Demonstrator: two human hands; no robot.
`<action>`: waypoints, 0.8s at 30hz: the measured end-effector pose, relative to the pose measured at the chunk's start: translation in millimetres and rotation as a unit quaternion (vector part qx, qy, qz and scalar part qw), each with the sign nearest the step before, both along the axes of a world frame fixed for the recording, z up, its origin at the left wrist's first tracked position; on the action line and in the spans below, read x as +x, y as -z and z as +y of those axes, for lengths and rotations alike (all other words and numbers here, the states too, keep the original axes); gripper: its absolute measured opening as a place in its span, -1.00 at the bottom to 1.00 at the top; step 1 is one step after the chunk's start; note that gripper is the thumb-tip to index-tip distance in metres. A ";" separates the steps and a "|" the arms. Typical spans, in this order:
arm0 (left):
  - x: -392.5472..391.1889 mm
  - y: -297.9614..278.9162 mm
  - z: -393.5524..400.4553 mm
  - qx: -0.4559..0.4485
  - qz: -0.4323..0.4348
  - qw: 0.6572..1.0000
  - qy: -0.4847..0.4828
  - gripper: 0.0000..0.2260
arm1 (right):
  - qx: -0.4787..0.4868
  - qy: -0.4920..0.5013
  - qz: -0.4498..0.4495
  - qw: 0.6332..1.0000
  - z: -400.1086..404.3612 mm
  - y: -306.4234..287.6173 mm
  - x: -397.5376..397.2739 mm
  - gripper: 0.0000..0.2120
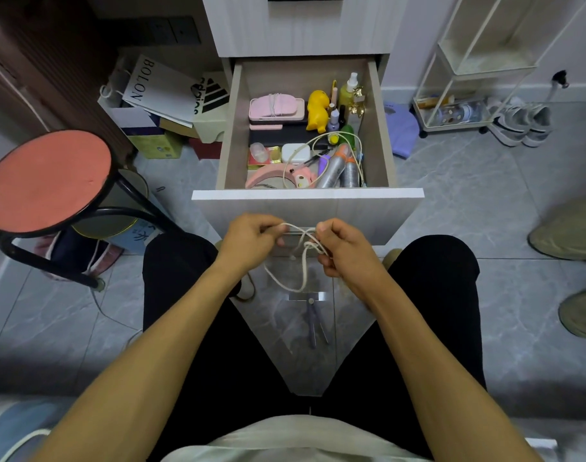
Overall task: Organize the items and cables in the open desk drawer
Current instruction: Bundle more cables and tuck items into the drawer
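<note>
White cable (301,258) — one — we pinch in both hands: left hand (251,240) and right hand (343,250), fingers curled closed. Open drawer (306,194) holds two silver cans (340,170), one yellow duck (317,110).

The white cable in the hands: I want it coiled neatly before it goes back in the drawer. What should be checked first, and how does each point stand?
1. Left hand pinches the white cable: ok.
2. Right hand grips the cable: ok.
3. Cable free of tangles: not ok, strands cross between the hands.
4. Hanging loop clear of the floor: cannot tell.
5. Drawer open: ok.
6. Free spot in the drawer: not ok, another cable sprawls over the items.
</note>
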State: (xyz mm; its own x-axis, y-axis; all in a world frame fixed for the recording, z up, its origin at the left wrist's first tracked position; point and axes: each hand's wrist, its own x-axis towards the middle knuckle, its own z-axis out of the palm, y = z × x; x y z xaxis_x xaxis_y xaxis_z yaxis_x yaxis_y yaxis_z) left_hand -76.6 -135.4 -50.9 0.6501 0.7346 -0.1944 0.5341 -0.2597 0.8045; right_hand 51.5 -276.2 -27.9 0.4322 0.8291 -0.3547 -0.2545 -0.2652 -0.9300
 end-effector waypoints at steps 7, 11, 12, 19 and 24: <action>5.8 1.3 -10.5 0.048 0.036 0.989 0.136 -0.67 | -0.014 -0.018 -0.021 1.000 -8.4 14.0 1.2 -0.76; 17.4 -12.3 -14.4 0.145 0.042 0.959 0.240 -0.75 | -0.007 -0.001 0.018 1.000 -9.8 14.1 -0.8 -0.79; 17.7 -13.4 -14.0 0.158 0.055 0.955 0.247 -0.78 | -0.008 -0.001 0.022 1.000 -10.4 13.3 -1.2 -0.79; -6.0 7.4 -1.2 0.057 -0.056 0.996 0.035 -0.92 | -0.025 0.019 0.046 0.998 -12.3 9.8 8.5 -0.74; -4.9 17.6 -6.4 0.089 -0.005 0.996 -0.018 -0.92 | -0.065 0.039 -0.022 0.997 -9.1 24.0 4.9 -0.70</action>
State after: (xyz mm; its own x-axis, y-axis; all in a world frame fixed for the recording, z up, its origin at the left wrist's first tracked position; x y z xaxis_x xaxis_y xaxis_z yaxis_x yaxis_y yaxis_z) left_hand -81.5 -141.8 -68.5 0.6245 0.7792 -0.0537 0.5383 -0.3795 0.7524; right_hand 56.4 -285.3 -51.9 0.5106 0.7411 -0.4360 -0.2380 -0.3655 -0.8999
